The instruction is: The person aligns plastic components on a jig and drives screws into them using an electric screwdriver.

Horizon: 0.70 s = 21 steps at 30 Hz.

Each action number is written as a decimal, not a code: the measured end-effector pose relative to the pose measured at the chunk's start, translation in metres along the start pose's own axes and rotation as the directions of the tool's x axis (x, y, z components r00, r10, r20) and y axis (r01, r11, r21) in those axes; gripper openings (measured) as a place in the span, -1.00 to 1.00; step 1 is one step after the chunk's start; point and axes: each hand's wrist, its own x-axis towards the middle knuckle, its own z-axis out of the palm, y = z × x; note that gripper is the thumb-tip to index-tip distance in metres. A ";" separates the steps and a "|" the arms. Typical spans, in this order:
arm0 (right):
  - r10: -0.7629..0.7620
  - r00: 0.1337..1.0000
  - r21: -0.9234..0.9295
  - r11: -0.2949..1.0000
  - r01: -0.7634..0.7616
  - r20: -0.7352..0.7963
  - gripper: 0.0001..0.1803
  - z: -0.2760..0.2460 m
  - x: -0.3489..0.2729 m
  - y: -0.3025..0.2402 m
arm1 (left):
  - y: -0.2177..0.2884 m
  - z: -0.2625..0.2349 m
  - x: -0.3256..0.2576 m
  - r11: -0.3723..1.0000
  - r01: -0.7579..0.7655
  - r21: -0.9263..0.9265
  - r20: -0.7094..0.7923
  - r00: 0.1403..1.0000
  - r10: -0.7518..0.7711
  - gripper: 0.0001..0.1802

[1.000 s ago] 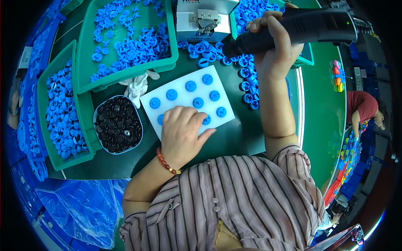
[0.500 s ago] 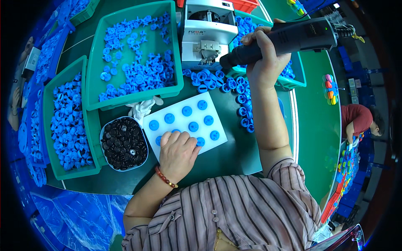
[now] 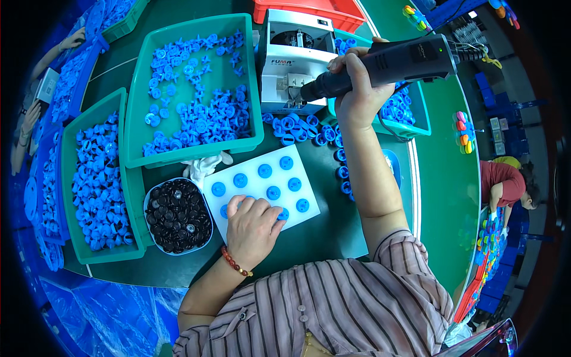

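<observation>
My right hand (image 3: 363, 95) is wrapped round a black electric screwdriver (image 3: 380, 66), held level with its nose pointing left. That nose is at the front metal outlet of a white and grey screw feeder (image 3: 297, 62); whether the two touch I cannot tell. My left hand (image 3: 253, 229) rests with bent fingers on the near edge of a white board (image 3: 260, 187). Round blue plastic parts sit in rows on this board, such as one blue part (image 3: 273, 192) just beyond my fingers. Whatever lies under my fingertips is hidden.
Green bins (image 3: 193, 152) of blue parts stand left and behind. A tub of black round pieces (image 3: 178, 217) and a white glove (image 3: 203, 165) adjoin the board. Loose blue rings (image 3: 291, 124) lie before the feeder. Another person (image 3: 502, 181) works at right; someone's hands show far left.
The screwdriver in my right hand has moved left, its nose now at the feeder's outlet. My left hand stays at the board's near edge. The whole view has shifted slightly.
</observation>
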 end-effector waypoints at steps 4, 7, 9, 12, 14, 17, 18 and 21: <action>0.016 1.000 -0.023 1.000 -0.015 0.024 -0.57 0.001 -0.001 -0.004 | 0.001 -0.002 0.000 1.000 0.002 -0.001 0.004 1.000 -0.002 -0.84; -0.018 0.999 0.009 1.000 0.017 0.042 -0.54 0.004 -0.002 -0.004 | 0.001 -0.002 0.000 1.000 0.007 0.011 0.018 1.000 -0.007 -0.84; -0.017 0.998 -0.005 1.000 0.017 0.055 -0.52 0.003 -0.002 -0.004 | 0.001 -0.002 0.000 1.000 0.011 0.013 0.015 1.000 -0.011 -0.85; -0.028 0.998 -0.015 0.999 0.029 0.063 -0.56 0.006 -0.003 -0.003 | 0.000 -0.001 -0.001 1.000 0.020 0.001 0.012 1.000 -0.020 -0.85; -0.032 0.998 -0.004 0.999 0.032 0.059 -0.62 0.010 -0.004 -0.001 | 0.000 -0.002 0.000 1.000 0.023 0.001 0.011 1.000 -0.023 -0.85; -0.038 0.998 -0.082 0.996 0.042 0.057 -0.93 0.008 0.000 -0.003 | 0.002 -0.002 0.001 1.000 0.019 -0.001 0.008 1.000 -0.019 -0.84; -0.058 0.995 -0.068 0.996 0.064 0.084 -0.93 0.008 0.001 -0.003 | 0.002 -0.002 0.001 1.000 0.004 -0.008 0.006 1.000 -0.004 -0.84; -0.022 0.991 -0.114 0.993 0.037 0.131 -0.90 0.007 0.008 0.002 | 0.001 0.000 0.000 1.000 0.000 -0.012 0.002 1.000 0.000 -0.83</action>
